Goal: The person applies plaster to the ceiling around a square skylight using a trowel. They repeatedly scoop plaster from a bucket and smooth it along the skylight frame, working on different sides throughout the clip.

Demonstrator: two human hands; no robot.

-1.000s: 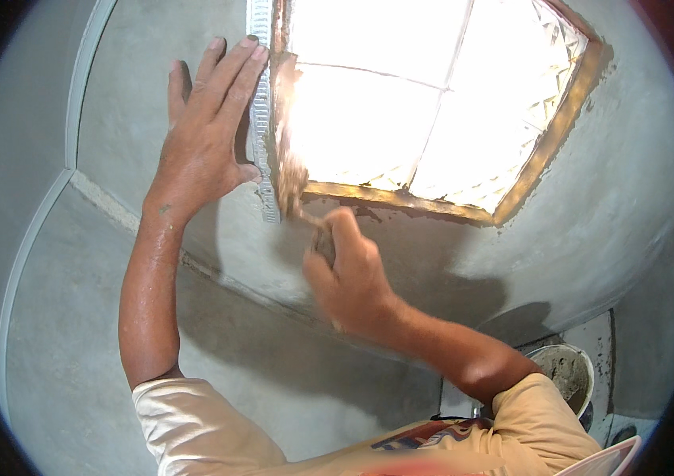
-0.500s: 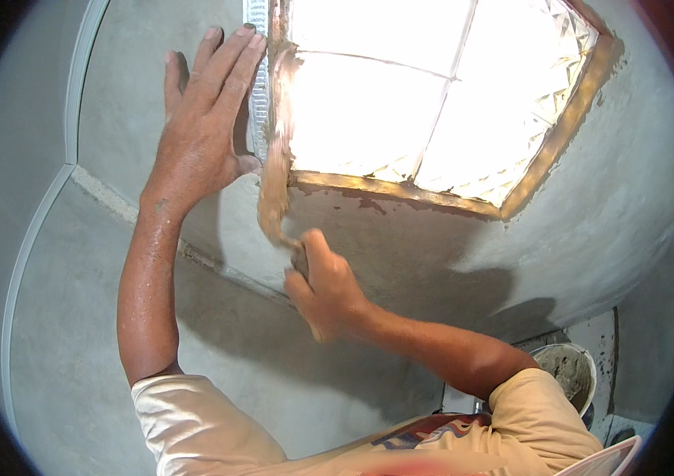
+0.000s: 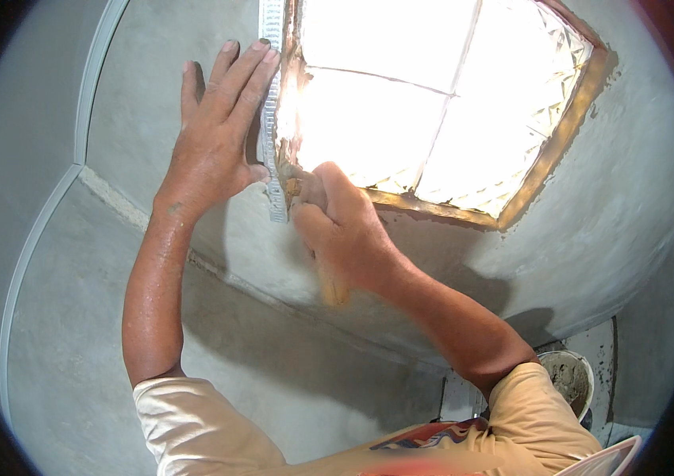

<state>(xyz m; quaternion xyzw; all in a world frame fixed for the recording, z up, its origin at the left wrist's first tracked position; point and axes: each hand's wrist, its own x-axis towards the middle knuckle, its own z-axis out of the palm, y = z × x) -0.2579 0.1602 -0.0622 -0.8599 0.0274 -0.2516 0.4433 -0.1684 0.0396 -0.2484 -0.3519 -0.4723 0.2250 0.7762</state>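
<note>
My left hand (image 3: pixel 222 127) is spread with its fingers apart, lying against the grey wall. Its fingertips and thumb touch a white ribbed strip (image 3: pixel 275 135) that runs upright along the left side of the bright window (image 3: pixel 384 111). My right hand (image 3: pixel 345 230) is closed round the wooden handle (image 3: pixel 334 285) of a trowel at the window's lower left corner. The trowel's blade points upward beside the strip, but glare and blur hide most of its outline. Brown-grey mortar (image 3: pixel 292 63) shows along that window edge.
A white bucket (image 3: pixel 588 385) of grey mortar stands low on the right. Yellowish framing (image 3: pixel 440 208) borders the window's lower edge. On the left, a pale trim line (image 3: pixel 83 119) crosses the wall, and a ledge line (image 3: pixel 111 194) runs below the window.
My right hand has moved up with the trowel, to the window's lower left corner. The left hand stays flat at the strip, whose lower end now shows.
</note>
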